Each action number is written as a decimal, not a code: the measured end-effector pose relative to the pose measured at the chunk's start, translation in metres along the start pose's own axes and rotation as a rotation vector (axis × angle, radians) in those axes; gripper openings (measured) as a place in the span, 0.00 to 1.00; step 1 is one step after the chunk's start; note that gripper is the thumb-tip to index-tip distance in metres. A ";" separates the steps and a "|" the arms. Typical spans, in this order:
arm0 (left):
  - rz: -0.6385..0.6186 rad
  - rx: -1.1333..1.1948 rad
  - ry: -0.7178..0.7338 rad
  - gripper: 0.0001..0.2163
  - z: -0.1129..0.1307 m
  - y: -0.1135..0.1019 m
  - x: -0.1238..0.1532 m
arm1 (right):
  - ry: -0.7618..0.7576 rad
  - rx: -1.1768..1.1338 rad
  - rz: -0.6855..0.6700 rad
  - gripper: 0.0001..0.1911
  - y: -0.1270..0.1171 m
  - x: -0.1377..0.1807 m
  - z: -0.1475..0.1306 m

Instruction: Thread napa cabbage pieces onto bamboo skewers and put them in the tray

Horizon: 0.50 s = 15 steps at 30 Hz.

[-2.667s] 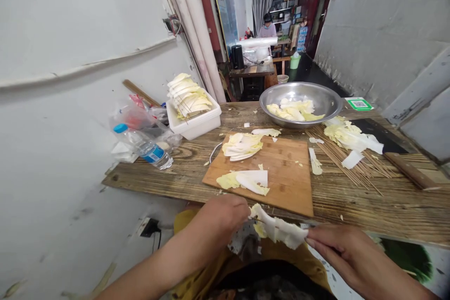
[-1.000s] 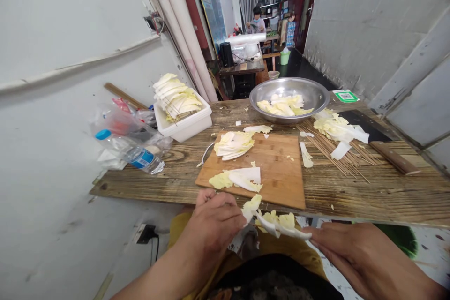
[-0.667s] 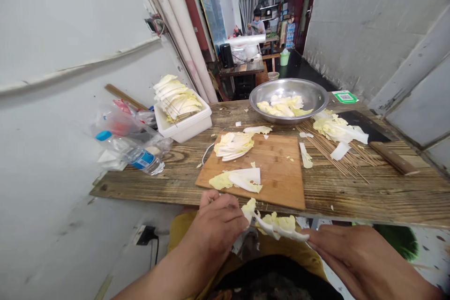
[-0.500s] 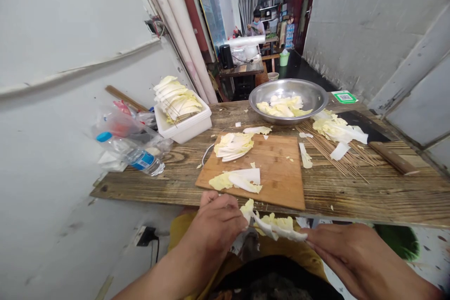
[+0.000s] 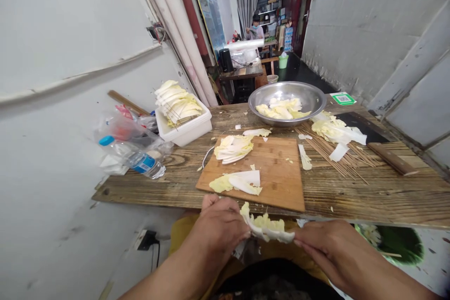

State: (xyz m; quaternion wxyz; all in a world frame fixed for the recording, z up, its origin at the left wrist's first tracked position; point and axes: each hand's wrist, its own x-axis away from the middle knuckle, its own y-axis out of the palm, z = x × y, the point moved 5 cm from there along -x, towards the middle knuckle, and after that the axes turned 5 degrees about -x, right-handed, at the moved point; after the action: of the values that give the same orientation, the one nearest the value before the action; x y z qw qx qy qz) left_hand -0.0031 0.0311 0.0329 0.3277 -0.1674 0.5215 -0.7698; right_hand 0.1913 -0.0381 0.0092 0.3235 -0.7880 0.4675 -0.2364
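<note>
Just below the table's near edge, both my hands hold a piece of pale cabbage leaf [image 5: 267, 228]. My left hand [image 5: 220, 227] is closed on its left end. My right hand [image 5: 321, 246] pinches its right end with the fingertips. Whether a skewer runs through the leaf I cannot tell. On the wooden cutting board [image 5: 281, 178] in front of them lie a cut leaf piece [image 5: 236, 181] and a small stack of leaf pieces [image 5: 234, 146].
A steel bowl [image 5: 309, 96] with cabbage stands at the back. Bamboo skewers [image 5: 333, 154] and more leaves [image 5: 333, 130] lie at the right beside a cleaver [image 5: 385, 152]. A white tub [image 5: 188, 129] of skewered leaves and a water bottle [image 5: 135, 158] are at the left. A person sits far behind.
My hands have come closer together, and the leaf between them is more bunched and curled than before. The view has shifted slightly.
</note>
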 end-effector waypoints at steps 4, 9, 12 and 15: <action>-0.065 0.065 0.032 0.09 0.002 -0.002 -0.009 | 0.015 -0.042 -0.012 0.16 -0.006 -0.003 0.008; -0.147 0.333 -0.143 0.08 -0.013 -0.012 -0.015 | 0.077 -0.153 -0.040 0.17 -0.015 -0.001 0.018; -0.161 0.463 -0.195 0.07 -0.018 -0.014 -0.011 | 0.099 -0.186 -0.052 0.19 -0.017 0.004 0.018; -0.147 0.481 -0.215 0.07 -0.021 -0.013 -0.007 | 0.107 -0.157 -0.028 0.18 -0.019 0.008 0.017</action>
State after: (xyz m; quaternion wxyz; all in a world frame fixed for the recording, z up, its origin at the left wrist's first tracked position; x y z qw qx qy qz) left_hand -0.0147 0.0538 0.0371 0.3548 -0.2030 0.2723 -0.8711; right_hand 0.2171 -0.0336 0.0124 0.2319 -0.8036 0.4903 -0.2450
